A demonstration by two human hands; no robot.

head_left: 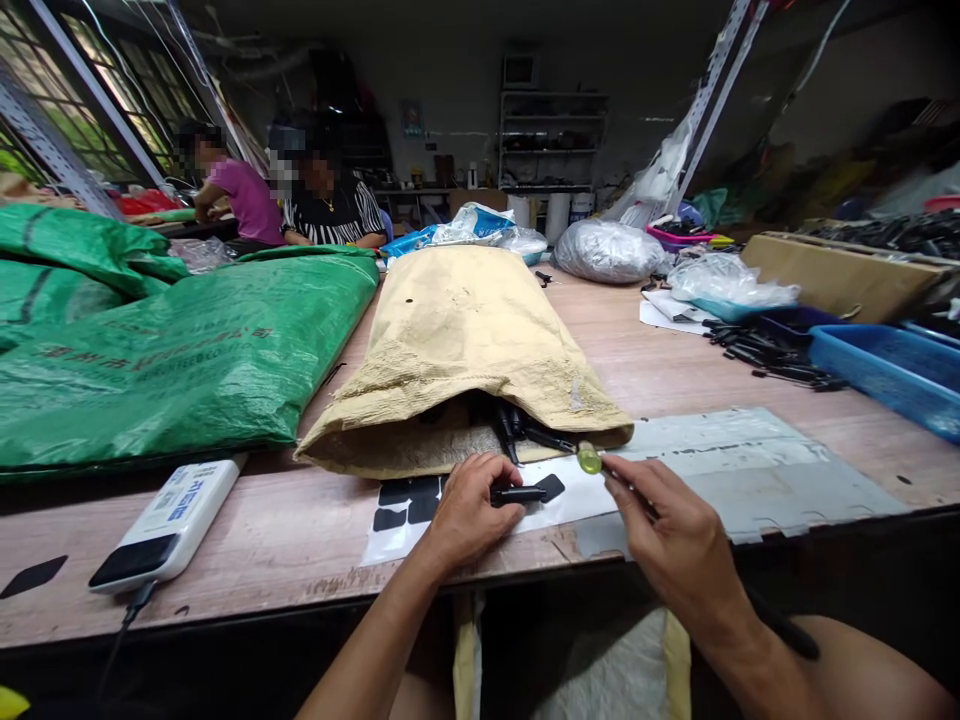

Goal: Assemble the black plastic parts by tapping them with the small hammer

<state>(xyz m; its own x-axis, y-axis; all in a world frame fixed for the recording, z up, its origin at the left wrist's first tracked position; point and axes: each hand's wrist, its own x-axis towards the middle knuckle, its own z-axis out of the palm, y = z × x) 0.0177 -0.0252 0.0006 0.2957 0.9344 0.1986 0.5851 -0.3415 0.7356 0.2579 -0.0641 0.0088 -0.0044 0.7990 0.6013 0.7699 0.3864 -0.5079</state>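
Observation:
My left hand [476, 505] rests at the table's front edge, its fingers closed round a short black cylindrical piece [523, 495]. The piece's right end lies over a black flat patch [554, 486] on a white sheet [577, 505]. More black patches [424, 497] show on the sheet left of that hand. In my right hand [675, 535] is a long-handled tool with a clear yellow-green rounded head [589, 458]; its black handle sticks out behind the wrist. The head is just above the sheet, apart from the black piece. Behind both hands, black parts [510, 425] poke from a beige sack's [480, 330] mouth.
A green sack [187, 350] and a white power bank [166, 525] with a cable lie left. At right are a grey sheet [750, 470], a pile of black parts [772, 355] and a blue bin [885, 365]. Two people [244, 195] sit at the far left.

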